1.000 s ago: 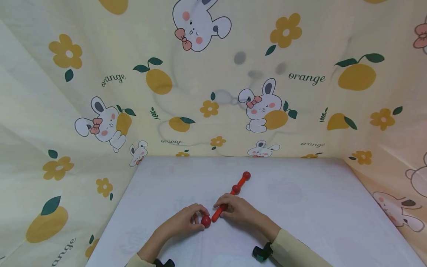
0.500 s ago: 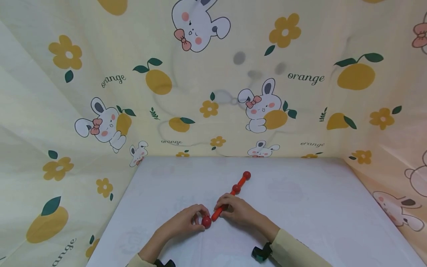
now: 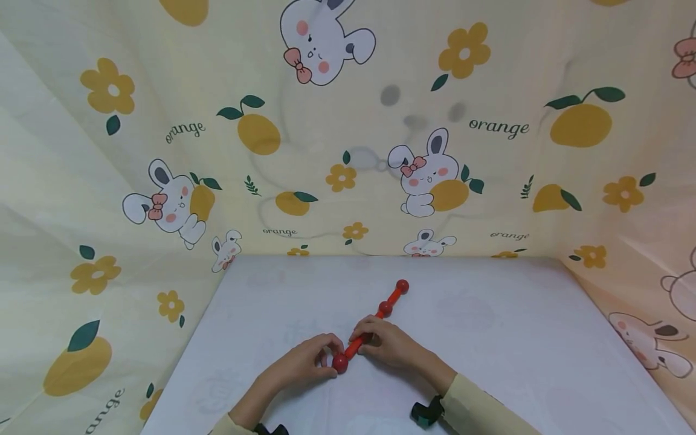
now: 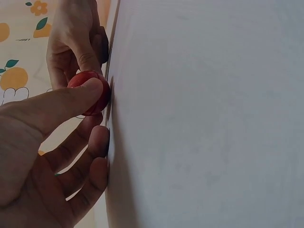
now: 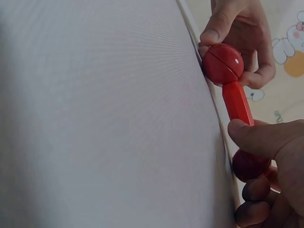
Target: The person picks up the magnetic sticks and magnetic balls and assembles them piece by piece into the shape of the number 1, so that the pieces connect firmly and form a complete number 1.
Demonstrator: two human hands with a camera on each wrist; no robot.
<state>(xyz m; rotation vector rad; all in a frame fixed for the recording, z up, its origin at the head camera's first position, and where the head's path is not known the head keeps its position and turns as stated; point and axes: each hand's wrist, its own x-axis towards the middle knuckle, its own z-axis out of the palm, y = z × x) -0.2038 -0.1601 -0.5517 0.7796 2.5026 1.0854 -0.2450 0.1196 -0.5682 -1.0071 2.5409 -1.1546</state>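
In the head view my left hand (image 3: 306, 361) pinches a glossy red ball (image 3: 340, 363) between thumb and fingers. The ball meets the near end of an orange-red rod (image 3: 353, 347). My right hand (image 3: 387, 344) grips that rod from the right side. Seen from the right wrist, the ball (image 5: 222, 64) has a seam line and sits against the rod's end (image 5: 237, 102). A darker red ball (image 5: 249, 165) lies partly hidden under the right fingers. Beyond the right hand the chain runs on with a middle ball (image 3: 385, 309), a short rod (image 3: 394, 296) and an end ball (image 3: 402, 286).
All of it lies on a white tabletop (image 3: 478, 362). A cream curtain (image 3: 326, 199) printed with rabbits and oranges rises behind and at both sides. A dark wrist device (image 3: 427, 411) sits at the right sleeve.
My left hand has moved slightly right with the red ball, closing the gap to the rod's end; ball and rod now touch. The right hand has stayed nearly still.
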